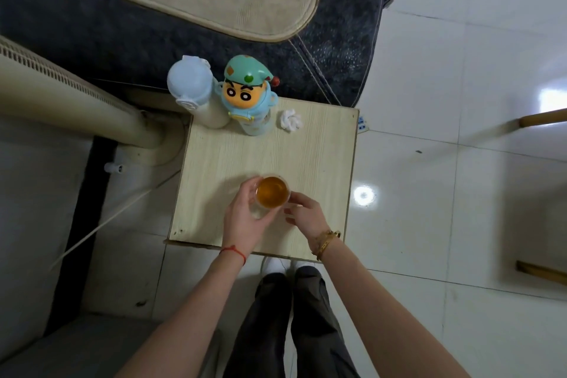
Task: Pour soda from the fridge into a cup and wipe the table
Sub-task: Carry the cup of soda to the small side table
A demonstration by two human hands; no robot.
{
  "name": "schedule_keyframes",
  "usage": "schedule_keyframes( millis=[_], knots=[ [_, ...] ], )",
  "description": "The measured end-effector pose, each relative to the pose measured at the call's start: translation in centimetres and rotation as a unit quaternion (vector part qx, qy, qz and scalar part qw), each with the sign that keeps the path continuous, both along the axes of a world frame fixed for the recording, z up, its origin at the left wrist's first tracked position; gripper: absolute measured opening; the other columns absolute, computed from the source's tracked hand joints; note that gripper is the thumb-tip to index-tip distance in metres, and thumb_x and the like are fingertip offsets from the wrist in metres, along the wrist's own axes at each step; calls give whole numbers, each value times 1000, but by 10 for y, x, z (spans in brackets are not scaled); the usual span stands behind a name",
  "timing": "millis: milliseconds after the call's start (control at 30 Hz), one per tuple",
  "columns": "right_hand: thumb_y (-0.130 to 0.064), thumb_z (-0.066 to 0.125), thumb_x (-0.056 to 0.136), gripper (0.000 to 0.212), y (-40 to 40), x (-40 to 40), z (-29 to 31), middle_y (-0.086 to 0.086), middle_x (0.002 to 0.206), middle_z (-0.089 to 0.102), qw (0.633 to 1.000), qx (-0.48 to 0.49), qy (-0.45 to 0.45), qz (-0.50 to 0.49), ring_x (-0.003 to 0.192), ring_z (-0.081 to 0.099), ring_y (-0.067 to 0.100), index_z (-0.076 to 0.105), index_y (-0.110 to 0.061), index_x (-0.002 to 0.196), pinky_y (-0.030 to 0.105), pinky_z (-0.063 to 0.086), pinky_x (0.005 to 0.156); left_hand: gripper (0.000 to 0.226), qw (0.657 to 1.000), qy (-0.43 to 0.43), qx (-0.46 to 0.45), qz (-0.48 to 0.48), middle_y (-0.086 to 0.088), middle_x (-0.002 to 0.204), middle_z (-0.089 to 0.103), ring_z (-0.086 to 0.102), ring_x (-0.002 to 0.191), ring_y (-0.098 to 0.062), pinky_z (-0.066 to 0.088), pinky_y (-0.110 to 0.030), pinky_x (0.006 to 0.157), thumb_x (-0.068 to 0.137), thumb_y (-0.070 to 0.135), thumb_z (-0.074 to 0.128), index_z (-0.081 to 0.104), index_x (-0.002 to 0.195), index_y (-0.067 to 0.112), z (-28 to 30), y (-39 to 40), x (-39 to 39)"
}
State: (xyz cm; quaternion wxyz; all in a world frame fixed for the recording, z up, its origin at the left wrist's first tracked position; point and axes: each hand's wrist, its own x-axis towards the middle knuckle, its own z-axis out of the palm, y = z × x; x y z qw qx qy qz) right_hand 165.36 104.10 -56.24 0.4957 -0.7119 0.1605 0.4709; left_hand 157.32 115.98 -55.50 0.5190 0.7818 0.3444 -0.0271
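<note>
- Cup (272, 192) on the table (319, 163), near edge, between both hands: left hand (245, 218), right hand (306, 215).
- Far edge: lidded bottle (196, 92) left, cartoon bottle (248, 95) beside it, crumpled tissue (290, 120) right.
- Bed (153, 25) behind the table.

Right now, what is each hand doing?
Left hand: holds the cup of amber drink.
Right hand: fingers at the cup's side; grip cannot be told.

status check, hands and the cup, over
Left hand grips cup; right hand open beside it. Cup full, amber, upright on table. Tissue wad untouched at far edge.
</note>
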Motion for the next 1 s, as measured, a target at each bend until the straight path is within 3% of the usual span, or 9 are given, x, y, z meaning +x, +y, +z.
schedule_keyframes(
  millis=[100, 267, 367, 433, 500, 567, 633, 733, 1000],
  knots=[
    [6, 42, 86, 47, 2, -3, -2, 1, 115, 63, 1000, -12, -6, 19, 115, 57, 26, 61, -13, 126, 45, 48, 102, 70, 1000, 12, 2, -4, 14, 131, 59, 56, 122, -4, 51, -34, 101, 72, 37, 83, 48, 133, 34, -3, 0, -1],
    [1, 42, 89, 46, 2, -7, 3, 1, 122, 61, 998, -20, -23, 47, 121, 54, 28, 58, -16, 129, 48, 44, 105, 68, 999, 27, 5, -17, 15, 131, 58, 55, 122, -6, 50, -37, 102, 75, 32, 83, 47, 133, 34, -5, 2, -3],
    [-3, 40, 93, 44, 0, -7, 11, 5, 132, 58, 994, -40, -50, 89, 125, 51, 26, 54, -15, 133, 42, 41, 109, 72, 998, 42, 14, -35, 10, 137, 55, 51, 127, -11, 46, -38, 107, 78, 26, 81, 43, 138, 32, -1, 3, -4],
    [-11, 41, 97, 43, -4, -7, 19, 6, 139, 53, 984, -72, -82, 140, 129, 48, 24, 48, -14, 139, 35, 38, 109, 79, 997, 57, 27, -49, 6, 145, 48, 45, 134, -13, 39, -30, 109, 80, 23, 80, 36, 146, 28, 5, 4, -7],
    [-18, 43, 98, 44, -11, -5, 30, 8, 144, 48, 966, -106, -123, 203, 131, 46, 25, 42, -14, 142, 36, 37, 111, 81, 995, 75, 40, -58, 4, 152, 41, 40, 135, -10, 34, -23, 105, 82, 22, 77, 32, 150, 26, 18, 8, -13],
    [-22, 43, 99, 47, -19, -2, 38, 9, 147, 43, 942, -136, -157, 265, 134, 40, 28, 38, -13, 145, 38, 32, 114, 79, 992, 87, 57, -71, 4, 154, 38, 39, 137, -12, 35, -26, 107, 85, 24, 74, 30, 152, 24, 27, 14, -20],
    [-24, 44, 99, 50, -27, 1, 57, 9, 150, 39, 923, -160, -179, 300, 137, 34, 29, 34, -13, 147, 38, 27, 115, 76, 988, 91, 79, -95, 1, 155, 37, 37, 141, -17, 37, -34, 113, 88, 27, 70, 30, 152, 22, 42, 22, -26],
    [-28, 43, 99, 53, -37, 3, 88, 8, 152, 35, 902, -180, -218, 325, 140, 28, 30, 30, -14, 149, 39, 24, 117, 67, 980, 91, 114, -137, 0, 156, 36, 33, 144, -17, 30, -33, 118, 93, 28, 64, 33, 151, 19, 73, 32, -33],
    [-32, 43, 99, 53, -55, -14, 192, 3, 152, 36, 874, -193, -315, 316, 141, 26, 26, 30, -18, 149, 41, 33, 112, 55, 956, 57, 178, -227, -4, 154, 38, 33, 144, -19, 28, -37, 120, 96, 26, 59, 41, 147, 16, 171, 36, -45]
  ],
)
